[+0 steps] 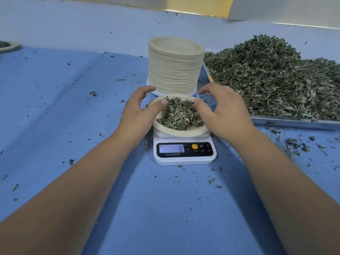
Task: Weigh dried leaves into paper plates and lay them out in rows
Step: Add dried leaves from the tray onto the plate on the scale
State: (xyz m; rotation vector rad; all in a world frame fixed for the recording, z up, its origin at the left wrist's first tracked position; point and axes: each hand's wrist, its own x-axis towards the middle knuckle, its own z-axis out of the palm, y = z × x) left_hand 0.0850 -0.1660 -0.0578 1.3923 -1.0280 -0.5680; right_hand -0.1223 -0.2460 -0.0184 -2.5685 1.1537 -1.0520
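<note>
Item, centre of blue-covered desk (165,208): one paper plate (184,132) filled with dried leaves (178,115), seated on a white digital scale (184,160) whose display (171,148) reads 8; left hand (136,111) and right hand (226,115) pinch its opposite rims, thumbs on the inner edge, fingers (147,88) curled round the outside. Directly behind the scale: tall stack of paper plates (174,67); to the right, a metal tray (294,122) heaped with loose leaves (266,76). Far left edge: a further filled plate (7,46), partly out of view; leaf crumbs scattered over the desk.
</note>
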